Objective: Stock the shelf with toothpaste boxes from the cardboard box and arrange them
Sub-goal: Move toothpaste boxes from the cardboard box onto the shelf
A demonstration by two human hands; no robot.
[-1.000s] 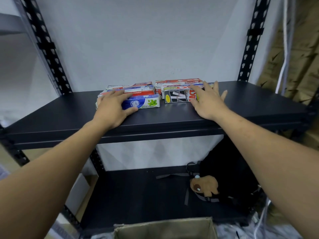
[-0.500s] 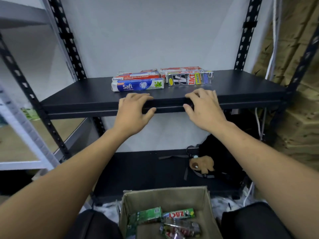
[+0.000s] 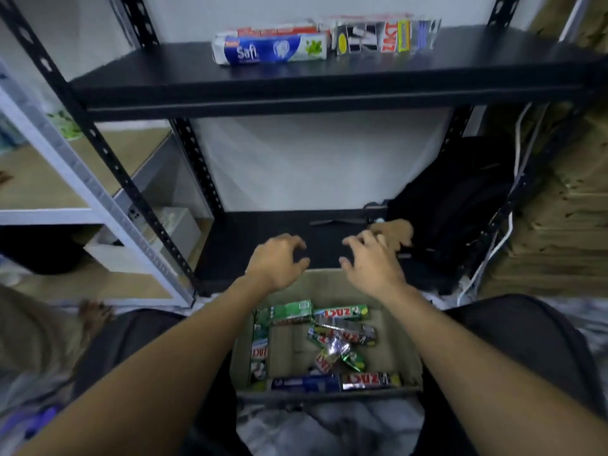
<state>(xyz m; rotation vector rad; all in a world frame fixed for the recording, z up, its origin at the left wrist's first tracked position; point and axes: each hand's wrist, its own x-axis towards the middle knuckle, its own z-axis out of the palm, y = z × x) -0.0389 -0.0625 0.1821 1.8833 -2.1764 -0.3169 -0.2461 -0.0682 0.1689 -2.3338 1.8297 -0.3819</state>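
Note:
On the black shelf (image 3: 329,83) lie stacked toothpaste boxes: a blue and white Safi box (image 3: 271,51) in front on the left, a silver and black Zact box (image 3: 385,36) on the right. Below, between my knees, the cardboard box (image 3: 408,350) holds several more toothpaste boxes, green ones (image 3: 286,312) at its far end and a blue one (image 3: 306,384) at its near wall. My left hand (image 3: 274,261) and my right hand (image 3: 370,263) hover above the box's far rim, fingers loosely curled, holding nothing.
A black backpack (image 3: 450,205) with a brown plush toy (image 3: 394,230) sits on the lower shelf (image 3: 263,235) at the right. A white rack (image 3: 82,189) stands at the left. Stacked cardboard (image 3: 559,209) and white cables (image 3: 487,258) line the right side.
Both hands have left the toothpaste boxes on the shelf and dropped down past its front edge to the cardboard box. My view has tilted down with them.

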